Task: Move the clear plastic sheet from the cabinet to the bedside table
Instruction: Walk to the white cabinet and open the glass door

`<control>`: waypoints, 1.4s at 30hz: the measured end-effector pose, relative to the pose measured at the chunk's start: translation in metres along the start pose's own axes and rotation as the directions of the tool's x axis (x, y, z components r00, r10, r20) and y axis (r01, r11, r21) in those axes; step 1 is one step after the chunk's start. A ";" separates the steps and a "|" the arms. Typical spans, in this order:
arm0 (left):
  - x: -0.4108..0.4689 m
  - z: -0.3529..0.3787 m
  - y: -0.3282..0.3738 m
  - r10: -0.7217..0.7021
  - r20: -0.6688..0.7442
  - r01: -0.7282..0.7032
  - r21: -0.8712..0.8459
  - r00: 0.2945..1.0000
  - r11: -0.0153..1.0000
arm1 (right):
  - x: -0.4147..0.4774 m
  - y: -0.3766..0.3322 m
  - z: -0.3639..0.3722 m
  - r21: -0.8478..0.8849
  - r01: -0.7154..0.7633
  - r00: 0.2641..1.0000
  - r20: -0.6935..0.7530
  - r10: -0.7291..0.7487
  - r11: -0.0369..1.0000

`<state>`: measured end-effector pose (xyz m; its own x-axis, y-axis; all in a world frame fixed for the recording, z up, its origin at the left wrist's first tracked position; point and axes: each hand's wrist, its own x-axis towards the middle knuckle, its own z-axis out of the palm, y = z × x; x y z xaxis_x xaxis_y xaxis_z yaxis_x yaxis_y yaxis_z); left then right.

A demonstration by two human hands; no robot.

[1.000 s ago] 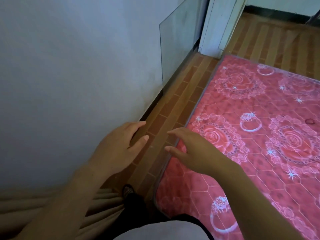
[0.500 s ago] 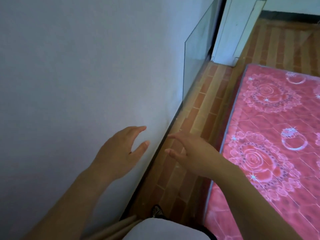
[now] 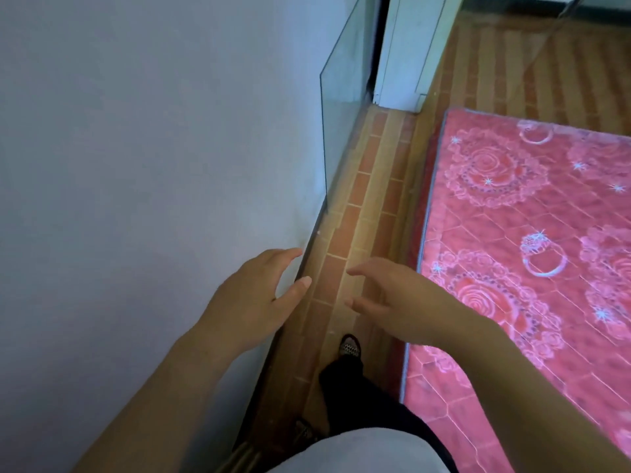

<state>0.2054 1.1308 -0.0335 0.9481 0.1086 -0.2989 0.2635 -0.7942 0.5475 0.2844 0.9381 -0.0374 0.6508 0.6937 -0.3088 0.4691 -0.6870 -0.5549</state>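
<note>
The clear plastic sheet point(image 3: 343, 107) stands upright on its edge against the pale wall, its lower corner touching the brick-pattern floor ahead of me. My left hand point(image 3: 251, 302) is held out low near the wall with its fingers apart and nothing in it. My right hand point(image 3: 396, 298) reaches forward beside it over the floor strip, fingers spread and holding nothing. Both hands are well short of the sheet. Neither a cabinet nor a bedside table can be made out with certainty.
A pink floral mattress point(image 3: 532, 254) fills the right side. A narrow strip of brick-pattern floor point(image 3: 372, 186) runs between it and the wall point(image 3: 153, 148). A white door frame point(image 3: 406, 52) stands beyond the sheet. My feet and dark trousers point(image 3: 351, 377) are below.
The view has moved forward along the wall, so the sheet appears nearer and larger. The curtain at lower left has slid out of view. Both hands stay open and outstretched.
</note>
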 end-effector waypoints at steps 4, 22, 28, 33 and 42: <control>0.077 -0.008 0.031 0.072 0.026 -0.073 0.036 0.997 0.997 | 0.033 0.044 -0.042 0.014 -0.045 0.996 -0.072 0.046 0.999; 0.390 -0.042 0.201 0.320 0.162 -0.347 0.179 0.933 0.921 | 0.146 0.231 -0.245 0.171 -0.198 0.931 -0.275 0.240 0.965; 0.485 -0.050 0.212 0.359 0.202 -0.392 0.160 0.911 0.906 | 0.206 0.279 -0.285 0.198 -0.257 0.905 -0.295 0.307 0.946; 0.587 -0.069 0.211 0.375 0.210 -0.409 0.155 0.903 0.899 | 0.285 0.311 -0.332 0.176 -0.268 0.892 -0.327 0.314 0.947; 0.768 -0.144 0.229 0.408 0.164 -0.435 0.194 0.898 0.879 | 0.445 0.353 -0.441 0.164 -0.261 0.884 -0.354 0.304 0.951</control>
<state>1.0198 1.1184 -0.0249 0.9299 -0.3243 -0.1735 -0.2149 -0.8619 0.4593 1.0033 0.9088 -0.0299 0.9295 0.3280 -0.1685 0.1780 -0.7993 -0.5740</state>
